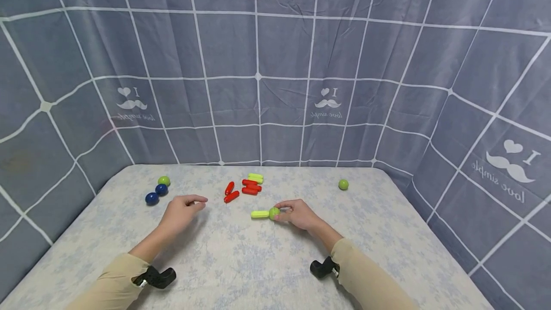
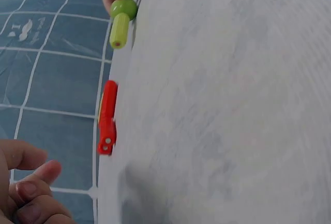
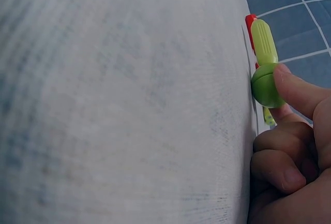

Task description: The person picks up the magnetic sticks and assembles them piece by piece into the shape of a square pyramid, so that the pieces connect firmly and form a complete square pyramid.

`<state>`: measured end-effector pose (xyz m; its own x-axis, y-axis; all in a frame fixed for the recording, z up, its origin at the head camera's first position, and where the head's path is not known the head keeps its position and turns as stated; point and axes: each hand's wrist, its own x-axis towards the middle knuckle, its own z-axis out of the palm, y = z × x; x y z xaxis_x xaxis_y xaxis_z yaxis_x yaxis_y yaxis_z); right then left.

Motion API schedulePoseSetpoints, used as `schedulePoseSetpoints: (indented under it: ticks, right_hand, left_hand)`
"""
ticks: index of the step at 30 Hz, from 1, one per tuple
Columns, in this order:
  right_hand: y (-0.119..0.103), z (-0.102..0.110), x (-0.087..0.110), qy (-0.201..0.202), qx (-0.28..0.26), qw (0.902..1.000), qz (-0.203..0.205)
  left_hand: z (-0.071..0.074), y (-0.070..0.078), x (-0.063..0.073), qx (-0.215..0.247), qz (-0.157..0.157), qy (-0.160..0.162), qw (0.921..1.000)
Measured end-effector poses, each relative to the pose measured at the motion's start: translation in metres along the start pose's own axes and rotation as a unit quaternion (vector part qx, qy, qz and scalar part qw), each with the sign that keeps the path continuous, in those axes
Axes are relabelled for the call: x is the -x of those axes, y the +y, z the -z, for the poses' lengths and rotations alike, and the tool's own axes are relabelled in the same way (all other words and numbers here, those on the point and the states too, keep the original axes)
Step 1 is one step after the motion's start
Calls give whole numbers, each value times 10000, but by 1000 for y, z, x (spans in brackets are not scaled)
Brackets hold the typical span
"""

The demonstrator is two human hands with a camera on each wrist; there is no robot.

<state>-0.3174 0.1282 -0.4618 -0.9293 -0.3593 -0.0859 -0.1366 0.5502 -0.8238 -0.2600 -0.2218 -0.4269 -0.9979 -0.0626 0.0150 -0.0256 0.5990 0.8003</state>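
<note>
My right hand [image 1: 297, 214] pinches a green ball [image 1: 274, 213] between thumb and fingertips, close over the table. A yellow-green ribbed stick [image 1: 260, 214] extends from the ball toward the left, its end right at the ball. In the right wrist view the thumb lies on the side of the green ball [image 3: 266, 85], the ribbed stick [image 3: 265, 42] rising beyond it. My left hand [image 1: 181, 213] holds nothing and hovers over the table with relaxed, slightly bent fingers. Nearest to it are two red sticks [image 1: 231, 197]; small holes show in one red stick's end [image 2: 107, 144].
More red sticks [image 1: 249, 191] lie together at the back middle, beside yellow-green sticks [image 1: 256, 177]. At the back left sit two blue balls [image 1: 152, 199] and a green ball [image 1: 164, 181]. Another green ball [image 1: 343, 184] stands back right. A grey-blue curtain [image 1: 284, 109] surrounds the table [image 1: 224, 262].
</note>
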Motion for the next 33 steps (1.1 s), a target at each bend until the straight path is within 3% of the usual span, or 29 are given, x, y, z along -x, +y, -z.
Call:
schedulePoseSetpoints:
  ticks: [7, 12, 20, 33]
  right_hand:
    - [0, 0, 1, 23, 37, 10000, 29]
    - [1, 0, 0, 26, 78, 10000, -42]
    - [3, -2, -3, 40, 145, 9999, -25]
    - [4, -1, -3, 32, 136, 9999, -3]
  left_hand:
    - [21, -12, 0, 481, 63, 323, 9983]
    - [33, -20, -1, 802, 415, 440, 9949]
    - [47, -32, -6, 1506, 770, 744, 9828]
    - [62, -46, -15, 1885, 1173, 1300, 9663]
